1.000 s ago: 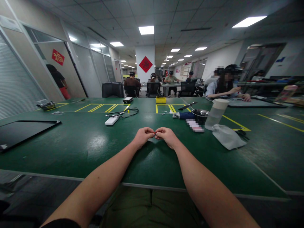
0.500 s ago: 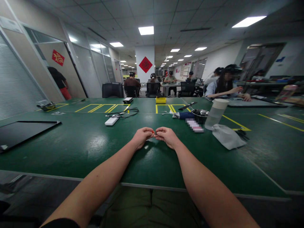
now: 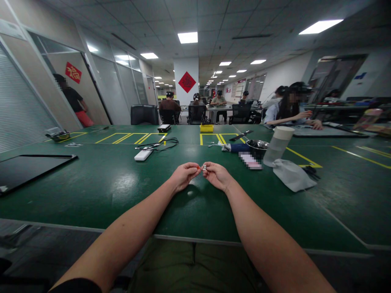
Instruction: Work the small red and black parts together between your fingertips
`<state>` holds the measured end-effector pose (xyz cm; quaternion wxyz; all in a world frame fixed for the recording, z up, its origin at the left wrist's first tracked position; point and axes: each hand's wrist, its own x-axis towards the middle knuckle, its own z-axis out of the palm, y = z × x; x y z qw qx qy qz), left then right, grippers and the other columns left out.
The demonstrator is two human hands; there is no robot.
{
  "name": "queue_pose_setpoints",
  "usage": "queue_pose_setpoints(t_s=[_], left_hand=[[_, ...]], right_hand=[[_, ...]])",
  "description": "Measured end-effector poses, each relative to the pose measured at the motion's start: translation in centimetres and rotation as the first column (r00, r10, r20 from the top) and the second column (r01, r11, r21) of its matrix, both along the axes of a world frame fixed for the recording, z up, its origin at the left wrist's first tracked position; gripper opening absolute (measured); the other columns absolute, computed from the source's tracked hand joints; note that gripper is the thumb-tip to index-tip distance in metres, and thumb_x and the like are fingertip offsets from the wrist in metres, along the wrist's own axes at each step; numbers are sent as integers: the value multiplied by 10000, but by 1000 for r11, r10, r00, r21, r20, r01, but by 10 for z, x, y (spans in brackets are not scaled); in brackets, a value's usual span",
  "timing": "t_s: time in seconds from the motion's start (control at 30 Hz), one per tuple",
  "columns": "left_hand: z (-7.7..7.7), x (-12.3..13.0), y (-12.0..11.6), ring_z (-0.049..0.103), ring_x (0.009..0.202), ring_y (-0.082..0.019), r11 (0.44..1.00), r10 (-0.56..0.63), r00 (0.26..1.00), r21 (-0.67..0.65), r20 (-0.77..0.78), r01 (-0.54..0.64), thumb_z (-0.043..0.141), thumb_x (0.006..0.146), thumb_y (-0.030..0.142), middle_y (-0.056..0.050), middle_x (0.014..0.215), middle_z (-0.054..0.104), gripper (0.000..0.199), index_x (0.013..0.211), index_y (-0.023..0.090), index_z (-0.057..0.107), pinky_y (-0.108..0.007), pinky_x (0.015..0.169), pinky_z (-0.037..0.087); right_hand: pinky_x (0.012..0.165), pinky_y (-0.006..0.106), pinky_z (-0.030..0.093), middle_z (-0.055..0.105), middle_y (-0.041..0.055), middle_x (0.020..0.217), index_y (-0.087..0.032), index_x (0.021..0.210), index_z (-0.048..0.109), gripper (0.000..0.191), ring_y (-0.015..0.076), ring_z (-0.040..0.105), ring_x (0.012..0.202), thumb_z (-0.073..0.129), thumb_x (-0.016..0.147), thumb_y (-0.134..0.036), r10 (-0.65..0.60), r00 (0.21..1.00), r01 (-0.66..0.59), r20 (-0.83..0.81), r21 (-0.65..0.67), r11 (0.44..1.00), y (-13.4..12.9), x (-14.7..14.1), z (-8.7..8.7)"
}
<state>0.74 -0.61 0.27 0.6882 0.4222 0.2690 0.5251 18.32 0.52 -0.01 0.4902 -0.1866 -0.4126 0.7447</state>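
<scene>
My left hand (image 3: pixel 185 176) is closed, with thumb and forefinger pinching a small orange-red piece (image 3: pixel 198 167). Just to its right, my right hand (image 3: pixel 216 176) pinches a small silver-white piece (image 3: pixel 204 167) with dark marks; its kind is too small to make out. The two pieces sit close together, a slight gap apart. Both hands are held over the green table (image 3: pixel 128 203), near its middle, and cast a shadow on it.
Ahead lie a white power bank (image 3: pixel 143 154) and a black cable (image 3: pixel 161 145). To the right are a metal bowl (image 3: pixel 258 147), a translucent bottle (image 3: pixel 277 146) and a grey pouch (image 3: pixel 293 175). A black panel (image 3: pixel 33 169) lies left. A co-worker (image 3: pixel 290 108) sits far right.
My hands have drawn slightly apart, and the silver-white piece in my right hand now shows. At the far left, a person by the door has come further into view.
</scene>
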Motion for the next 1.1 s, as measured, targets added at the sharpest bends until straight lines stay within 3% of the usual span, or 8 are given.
queue_pose_setpoints(t_s=[0.33,0.47,0.67,0.93,1.1], left_hand=[[0,1,0,651,789,-148,987,80,990,150,-115,-62,723,635,129,-87,854,692,188,807,94,655,-305,840,475],[0,-1,2,649,762,-153,980,128,976,174,-177,-97,726,633,166,-71,823,692,231,842,118,642,-319,802,475],[-1,-3,3,612,746,-147,917,277,893,375,-356,-135,711,650,203,-53,812,680,194,821,127,662,-289,766,458],[4,1,-2,602,739,-145,883,338,855,446,-393,-144,697,662,202,-40,805,674,152,788,146,636,-264,724,459],[5,2,-1,601,711,-149,829,418,785,544,-457,-125,681,695,220,-42,772,667,128,800,154,649,-257,685,458]], right_hand=[[640,290,518,682,62,850,-168,863,596,118,191,674,800,610,754,-126,-64,992,58,111,53,997,-3,-1,2],[607,268,473,680,56,916,-183,852,629,137,177,646,805,665,721,-165,-110,988,96,108,131,987,-6,-2,4],[573,240,399,677,38,941,-196,904,663,279,113,569,698,729,634,-181,-249,951,213,182,194,957,-4,-6,0],[817,308,442,686,39,874,-162,819,673,255,149,607,826,746,577,-135,-285,936,222,207,280,934,-2,-10,-5],[834,323,446,684,33,837,-160,828,683,263,151,615,797,752,575,-141,-278,935,215,218,275,937,-2,-9,-5]])
